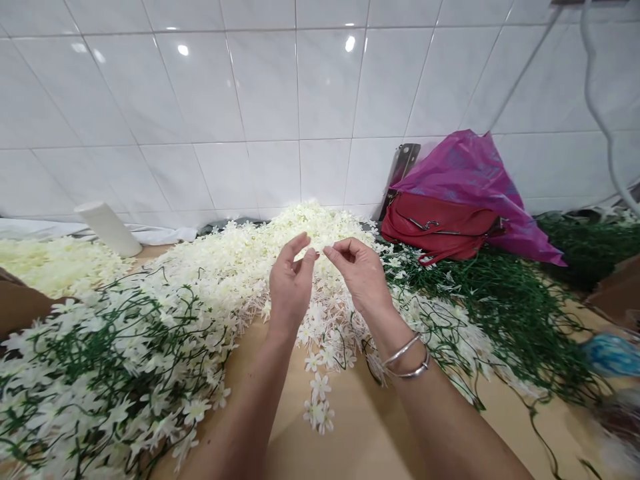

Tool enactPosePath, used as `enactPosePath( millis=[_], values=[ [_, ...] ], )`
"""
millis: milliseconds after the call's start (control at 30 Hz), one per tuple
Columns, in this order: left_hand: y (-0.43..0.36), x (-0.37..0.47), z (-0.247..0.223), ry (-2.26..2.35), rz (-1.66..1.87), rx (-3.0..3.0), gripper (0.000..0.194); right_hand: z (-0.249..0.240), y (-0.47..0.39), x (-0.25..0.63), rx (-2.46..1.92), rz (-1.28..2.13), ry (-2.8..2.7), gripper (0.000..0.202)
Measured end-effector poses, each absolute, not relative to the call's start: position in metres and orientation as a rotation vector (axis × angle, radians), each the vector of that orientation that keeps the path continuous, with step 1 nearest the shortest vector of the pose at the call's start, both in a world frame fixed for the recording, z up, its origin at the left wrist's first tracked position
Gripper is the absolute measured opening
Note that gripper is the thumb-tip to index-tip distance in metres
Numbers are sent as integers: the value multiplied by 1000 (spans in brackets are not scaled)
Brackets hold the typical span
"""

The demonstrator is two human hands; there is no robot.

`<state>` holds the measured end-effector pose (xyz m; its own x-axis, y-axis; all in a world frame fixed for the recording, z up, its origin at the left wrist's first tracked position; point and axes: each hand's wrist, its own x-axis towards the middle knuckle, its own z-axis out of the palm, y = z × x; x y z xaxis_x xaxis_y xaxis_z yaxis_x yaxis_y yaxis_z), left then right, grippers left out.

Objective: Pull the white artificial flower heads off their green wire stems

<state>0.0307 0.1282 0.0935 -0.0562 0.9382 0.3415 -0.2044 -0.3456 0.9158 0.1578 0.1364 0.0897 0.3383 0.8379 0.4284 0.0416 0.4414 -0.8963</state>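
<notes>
Over the heap of loose white artificial flowers (250, 257), my two hands are raised close together with the fingertips nearly meeting. My left hand (291, 283) has its thumb and fingers curled toward each other; anything between them is lost against the pale flowers. Thumb and forefinger of my right hand (361, 273) are pinched together, and what they hold is too small to make out. Below the hands, several single white blossoms (319, 403) lie on the wooden table (330, 460). Flowers threaded on green stems (125, 353) are piled beside my left forearm.
Green plastic stems (520, 307) spread across the right side. A red handbag (440, 223) and a purple plastic bag (465, 170) rest against the tiled wall (260, 87). A white cylinder (110, 230) leans at the back left. Cardboard (23, 303) shows at the left edge.
</notes>
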Motion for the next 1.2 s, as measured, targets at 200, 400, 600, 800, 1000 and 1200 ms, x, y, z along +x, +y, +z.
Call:
enactPosePath(
  millis=[200, 400, 600, 800, 1000, 1200],
  values=[
    [133, 25, 97, 835, 1447, 893, 32, 78, 142, 145, -863, 787, -969, 27],
    [132, 25, 98, 855, 1449, 954, 26, 76, 142, 141, -846, 814, -943, 31],
    [125, 18, 111, 918, 1604, 1314, 32, 102, 129, 143, -792, 774, -1031, 26],
    [110, 8, 132, 872, 1797, 1625, 36, 129, 107, 152, -711, 564, -1057, 14],
    [92, -2, 154, 814, 1903, 1692, 43, 188, 149, 177, -663, 405, -1089, 21],
    [84, -12, 165, 808, 1919, 1686, 48, 279, 230, 187, -852, 407, -1230, 30]
  ],
)
